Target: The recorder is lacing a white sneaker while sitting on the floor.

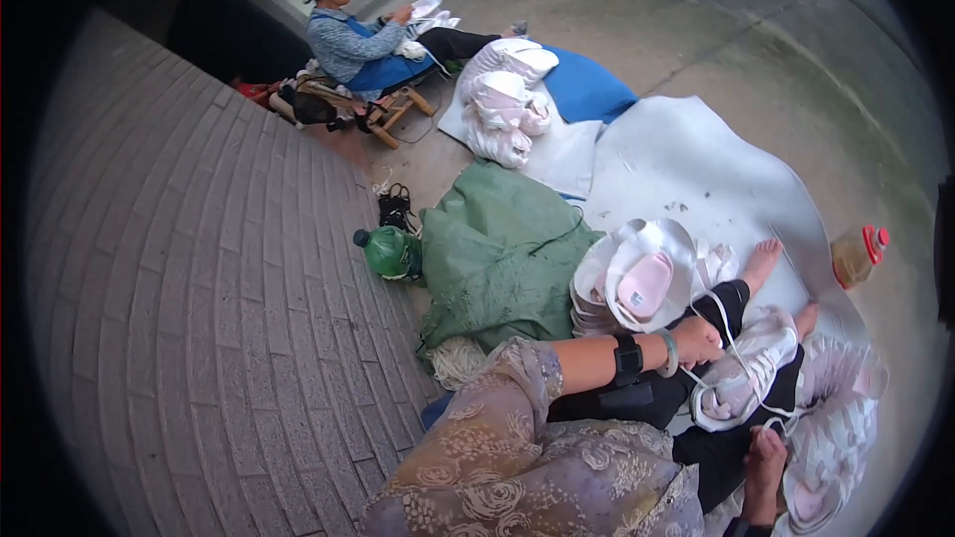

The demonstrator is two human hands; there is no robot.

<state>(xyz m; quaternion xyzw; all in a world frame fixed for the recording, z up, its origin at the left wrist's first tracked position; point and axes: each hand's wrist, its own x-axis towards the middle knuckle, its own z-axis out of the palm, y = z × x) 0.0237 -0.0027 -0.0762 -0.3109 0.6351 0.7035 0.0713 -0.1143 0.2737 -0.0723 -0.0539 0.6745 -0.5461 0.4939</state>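
Note:
Across my legs lies a white and pale pink shoe upper (731, 390) with white laces threaded along it. At its near left side is my left hand (696, 341), fingers closed on a white shoelace (723, 310). Nearer to me and to the right, my right hand (766, 457) is closed too, with a loop of white lace (784, 425) at its fingertips. My left wrist carries a pale bangle and a black strap. The lower part of my right hand runs close to the picture's rim.
Beyond my left arm stands a pile of shoe uppers (647, 283), beside a green sack (507, 249). More uppers (841, 398) lie at right. A green bottle (390, 255) stands by the brick wall (229, 288), an amber bottle (859, 257) far right. Another person (363, 45) sits handling uppers.

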